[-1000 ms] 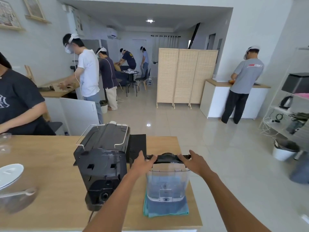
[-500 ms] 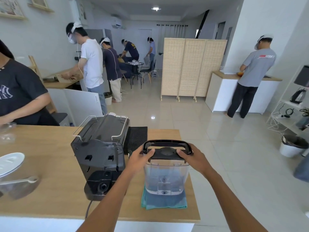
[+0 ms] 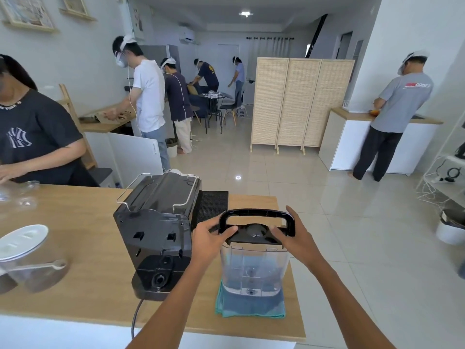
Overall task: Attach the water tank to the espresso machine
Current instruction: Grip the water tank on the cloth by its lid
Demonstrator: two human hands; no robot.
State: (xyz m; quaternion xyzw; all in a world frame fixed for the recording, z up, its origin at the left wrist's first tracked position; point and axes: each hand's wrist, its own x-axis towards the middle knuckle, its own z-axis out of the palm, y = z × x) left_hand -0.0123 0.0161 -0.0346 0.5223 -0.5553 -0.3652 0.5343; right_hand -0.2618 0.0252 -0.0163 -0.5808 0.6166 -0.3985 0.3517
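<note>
A clear plastic water tank (image 3: 254, 270) with a black lid and raised black handle stands over a folded teal cloth (image 3: 249, 307) near the counter's right end. My left hand (image 3: 210, 241) grips the lid's left side, thumb on top. My right hand (image 3: 297, 239) holds the lid's right side under the handle. The black espresso machine (image 3: 157, 222) stands just left of the tank with its back toward me, its round tank socket low at the rear and its cord dropping over the front edge.
The wooden counter (image 3: 83, 250) ends just right of the tank. A black mat (image 3: 212, 205) lies behind the machine. A glass jug with white lid (image 3: 27, 258) sits at left. Another person (image 3: 32, 132) works at the far left; others stand further off.
Both hands have closed onto the tank's lid, and the black handle now stands raised above it. My view has tilted down a little.
</note>
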